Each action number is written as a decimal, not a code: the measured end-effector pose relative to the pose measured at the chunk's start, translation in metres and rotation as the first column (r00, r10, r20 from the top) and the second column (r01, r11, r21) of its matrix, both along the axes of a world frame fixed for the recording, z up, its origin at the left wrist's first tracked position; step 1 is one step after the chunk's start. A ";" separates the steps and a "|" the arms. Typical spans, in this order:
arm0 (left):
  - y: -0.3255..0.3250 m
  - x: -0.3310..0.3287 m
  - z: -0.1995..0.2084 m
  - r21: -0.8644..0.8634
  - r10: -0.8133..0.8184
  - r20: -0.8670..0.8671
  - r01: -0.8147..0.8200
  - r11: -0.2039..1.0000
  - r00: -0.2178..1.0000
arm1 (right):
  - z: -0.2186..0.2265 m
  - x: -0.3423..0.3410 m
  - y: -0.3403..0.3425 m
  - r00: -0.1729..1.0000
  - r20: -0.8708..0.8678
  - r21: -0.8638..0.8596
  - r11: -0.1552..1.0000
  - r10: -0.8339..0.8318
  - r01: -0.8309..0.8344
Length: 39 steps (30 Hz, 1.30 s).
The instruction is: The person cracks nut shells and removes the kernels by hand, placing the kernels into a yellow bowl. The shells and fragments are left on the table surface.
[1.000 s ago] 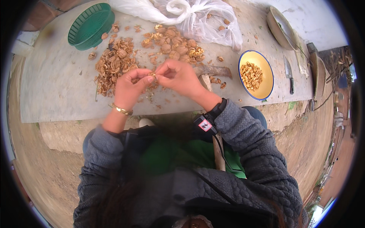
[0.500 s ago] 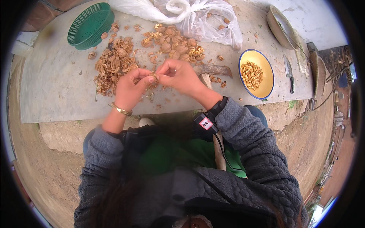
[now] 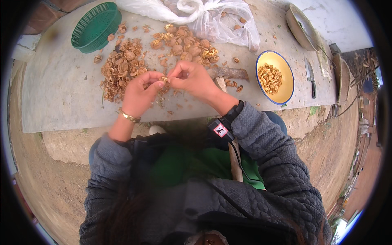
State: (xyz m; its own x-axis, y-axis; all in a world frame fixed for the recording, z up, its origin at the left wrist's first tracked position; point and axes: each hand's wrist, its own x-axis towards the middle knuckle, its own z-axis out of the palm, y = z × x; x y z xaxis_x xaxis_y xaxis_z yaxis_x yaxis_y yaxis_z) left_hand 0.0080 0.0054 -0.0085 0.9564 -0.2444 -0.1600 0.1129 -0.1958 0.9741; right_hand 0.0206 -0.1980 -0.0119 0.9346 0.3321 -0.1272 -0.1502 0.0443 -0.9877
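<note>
A: How are the hands?
B: The left hand (image 3: pixel 140 93) and right hand (image 3: pixel 194 80) meet, fingertips pinched tight on one small walnut piece (image 3: pixel 164 79) over the worktop (image 3: pixel 61 90).
A: And around them?
B: The worktop is grey, with walnut shells (image 3: pixel 121 67) piled by the left hand. Brown dirt ground (image 3: pixel 57 171) lies below; a white wall (image 3: pixel 347 22) stands far right.

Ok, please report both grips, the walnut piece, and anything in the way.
Left grip, right grip: both pinching small walnut piece. Shell heap near left grip. Nothing visibly in the way.
</note>
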 end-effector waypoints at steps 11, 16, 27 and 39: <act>0.007 0.008 -0.011 0.213 0.170 0.038 -0.174 0.961 0.985 | 0.008 0.008 -0.011 0.919 -0.384 0.452 0.886 0.088 0.104; 0.016 0.010 -0.010 -0.481 0.109 -0.467 -0.355 0.801 0.878 | 0.012 0.008 -0.015 0.908 -0.389 0.522 0.849 0.154 0.079; 0.009 0.005 0.005 -0.713 -0.201 -0.429 -0.194 0.674 0.881 | 0.014 0.007 -0.004 0.972 -0.235 0.216 0.974 -0.014 0.067; 0.004 0.000 0.007 -0.697 -0.267 -0.415 -0.116 0.707 0.870 | 0.016 -0.011 0.008 0.785 0.597 -0.426 0.895 0.168 0.133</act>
State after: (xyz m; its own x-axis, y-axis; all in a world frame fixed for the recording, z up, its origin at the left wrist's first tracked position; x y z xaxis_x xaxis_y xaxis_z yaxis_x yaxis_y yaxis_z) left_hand 0.0075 0.0091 -0.0015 0.7831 -0.5330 -0.3204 0.5885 0.4688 0.6587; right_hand 0.0094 -0.1903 0.0045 0.8546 0.4011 0.3299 0.4862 -0.3946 -0.7797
